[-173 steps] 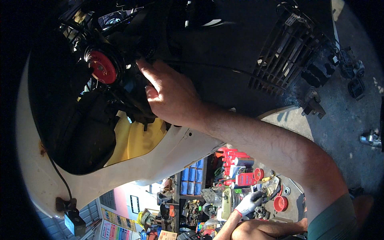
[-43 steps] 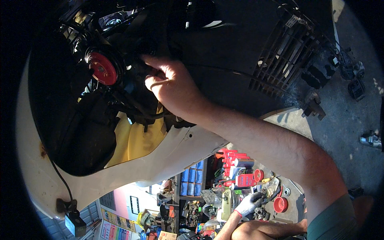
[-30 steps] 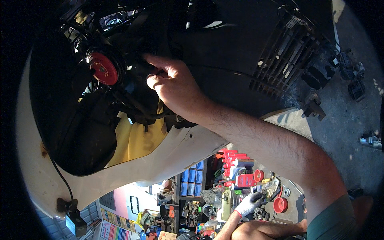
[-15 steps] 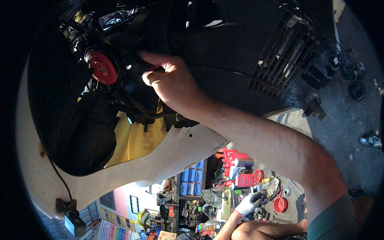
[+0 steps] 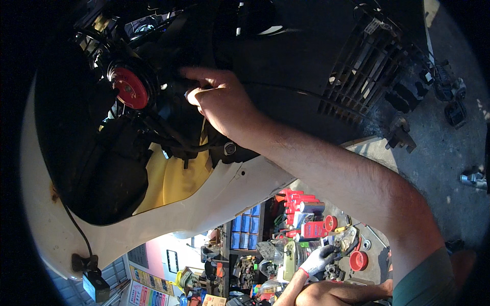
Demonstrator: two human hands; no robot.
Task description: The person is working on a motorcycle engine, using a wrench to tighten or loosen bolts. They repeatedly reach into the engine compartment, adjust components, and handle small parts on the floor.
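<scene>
My right hand [image 5: 219,99] reaches left into the shadowed inside of a white vehicle body panel [image 5: 219,186]. Its index finger stretches toward dark parts, and the thumb is bent in below it. The other fingers are hidden, and what they grip is too dark to make out. Left of the fingertips sits a round red disc [image 5: 130,87] in a black rim. Behind the hand, a thin dark cable [image 5: 301,92] runs off to the right. Yellow sheeting [image 5: 176,176] shows below dark hoses. My left hand is out of the picture.
Below, another person's white-gloved hand [image 5: 319,257] is among loose parts, near a red bowl [image 5: 358,261], red bottles [image 5: 293,199] and blue bins [image 5: 244,229]. A metal floor grate [image 5: 362,71] lies upper right. A small box-shaped device [image 5: 95,286] hangs at lower left.
My right hand has shifted slightly right, and its fingers have turned a little. A round fitting below the wrist now shows more fully.
</scene>
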